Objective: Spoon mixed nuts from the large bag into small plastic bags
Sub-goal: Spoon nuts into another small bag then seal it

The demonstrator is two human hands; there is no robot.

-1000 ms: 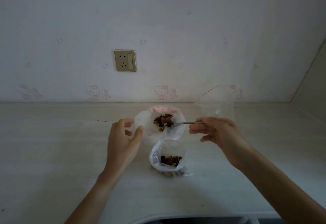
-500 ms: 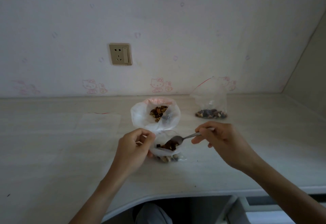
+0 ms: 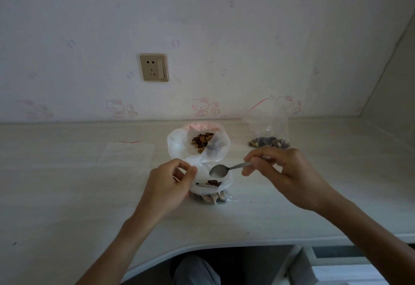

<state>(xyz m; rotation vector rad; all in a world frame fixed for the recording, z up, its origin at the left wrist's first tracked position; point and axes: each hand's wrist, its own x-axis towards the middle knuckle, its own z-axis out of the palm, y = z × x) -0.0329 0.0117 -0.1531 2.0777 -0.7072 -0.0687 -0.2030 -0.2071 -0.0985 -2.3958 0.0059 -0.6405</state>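
Observation:
The large white bag (image 3: 177, 144) sits open at the middle of the desk, with mixed nuts (image 3: 201, 141) showing inside. Just in front of it stands a small clear plastic bag (image 3: 225, 187) with nuts in its bottom. My left hand (image 3: 170, 182) pinches the small bag's left rim and holds it open. My right hand (image 3: 285, 175) grips the handle of a metal spoon (image 3: 221, 170). The spoon's bowl is empty and hovers over the small bag's mouth.
Another small bag (image 3: 268, 136) holding nuts stands upright at the back right, near the wall. A flat empty bag (image 3: 126, 154) with a red strip lies to the left. The desk's curved front edge (image 3: 202, 247) is close to me; a wall socket (image 3: 153, 67) is behind.
The spoon came from the large bag with nuts, moved over the small bag and is now empty. My left hand moved from the large bag to the small bag's rim.

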